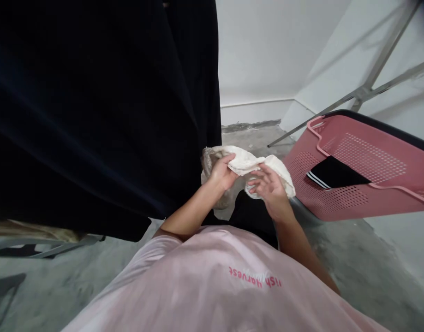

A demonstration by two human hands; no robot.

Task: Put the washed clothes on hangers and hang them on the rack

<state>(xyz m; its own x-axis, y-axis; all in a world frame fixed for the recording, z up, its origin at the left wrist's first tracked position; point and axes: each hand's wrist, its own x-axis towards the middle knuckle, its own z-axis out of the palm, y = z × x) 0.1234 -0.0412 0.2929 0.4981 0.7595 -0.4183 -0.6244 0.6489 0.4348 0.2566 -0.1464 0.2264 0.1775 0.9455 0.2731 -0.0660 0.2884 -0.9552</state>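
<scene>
A crumpled white cloth (244, 160) with a textured edge hangs between my two hands in the middle of the view. My left hand (223, 174) holds its left part, the thumb lying on top of the fabric. Around the right part are the bent fingers of my right hand (269, 186), with cloth draped behind them and along the wrist. Part of the cloth's left end hangs down beside the dark fabric. Some fingertips of both hands are hidden by the folds.
Large dark fabric (104, 110) hangs at the left. On the right is a pink perforated basket (329, 205) with a black striped cloth (338, 173) over its rim. Metal rack bars (364, 92) stand by the white wall. Beneath is a grey floor (122, 272).
</scene>
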